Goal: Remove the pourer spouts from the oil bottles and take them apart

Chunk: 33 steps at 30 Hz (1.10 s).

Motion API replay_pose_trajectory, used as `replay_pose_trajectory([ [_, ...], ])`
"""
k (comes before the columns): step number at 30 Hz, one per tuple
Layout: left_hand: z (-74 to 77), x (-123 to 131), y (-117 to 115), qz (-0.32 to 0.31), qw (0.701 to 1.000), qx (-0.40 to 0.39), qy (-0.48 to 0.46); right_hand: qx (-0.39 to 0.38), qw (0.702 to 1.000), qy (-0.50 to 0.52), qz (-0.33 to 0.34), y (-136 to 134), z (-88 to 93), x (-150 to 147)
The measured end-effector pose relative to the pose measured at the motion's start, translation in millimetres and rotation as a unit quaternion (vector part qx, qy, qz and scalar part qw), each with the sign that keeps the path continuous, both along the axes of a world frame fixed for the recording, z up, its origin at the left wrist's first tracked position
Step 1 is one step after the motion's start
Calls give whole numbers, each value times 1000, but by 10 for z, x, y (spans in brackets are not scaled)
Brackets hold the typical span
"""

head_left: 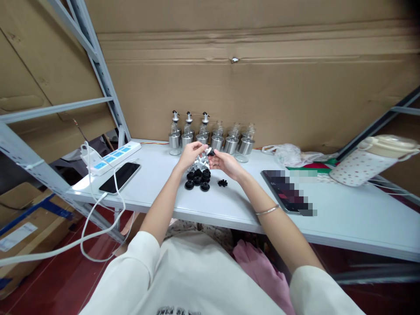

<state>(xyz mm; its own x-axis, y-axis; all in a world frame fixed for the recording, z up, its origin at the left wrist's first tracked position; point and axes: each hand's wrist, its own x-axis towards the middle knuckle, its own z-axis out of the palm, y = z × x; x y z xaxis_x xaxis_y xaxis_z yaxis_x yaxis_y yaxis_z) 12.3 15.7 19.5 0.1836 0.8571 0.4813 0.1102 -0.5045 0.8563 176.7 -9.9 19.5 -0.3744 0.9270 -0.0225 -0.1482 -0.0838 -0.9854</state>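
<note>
My left hand pinches a silver pourer cap above the table. Fingers closed, my right hand holds a small black piece against or close beside that cap; whether the two are joined I cannot tell. Below my hands lies a heap of silver pourer parts, partly covered by my fingers. Nearer to me are several black ribbed stoppers, and to their right a small cluster of black pieces. Glass and steel bottles stand behind, some topped with black-tipped pourers.
On the left are a power strip, a phone and a white cable. A dark tablet-like device, a plastic bag and a spotted white jug are on the right. Cardboard backs the table.
</note>
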Motion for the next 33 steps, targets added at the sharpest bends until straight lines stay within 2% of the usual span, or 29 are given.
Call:
replay_pose_trajectory([
  [7, -6, -72, -16, 67, 990, 64, 105, 49, 999, -9, -9, -19, -6, -29],
  [14, 17, -105, -27, 95, 979, 88, 159, 90, 994, -44, -41, -9, -7, -49],
  [26, 5, -99, -12, 106, 974, 107, 168, 175, 976, -104, -74, -22, -2, -49],
  [29, 5, -98, -12, 107, 974, 105, 173, 219, 962, -139, -82, -16, -17, -40],
  [33, -8, -94, -5, 117, 970, 102, 188, 294, 923, -220, -114, -13, -33, -17],
])
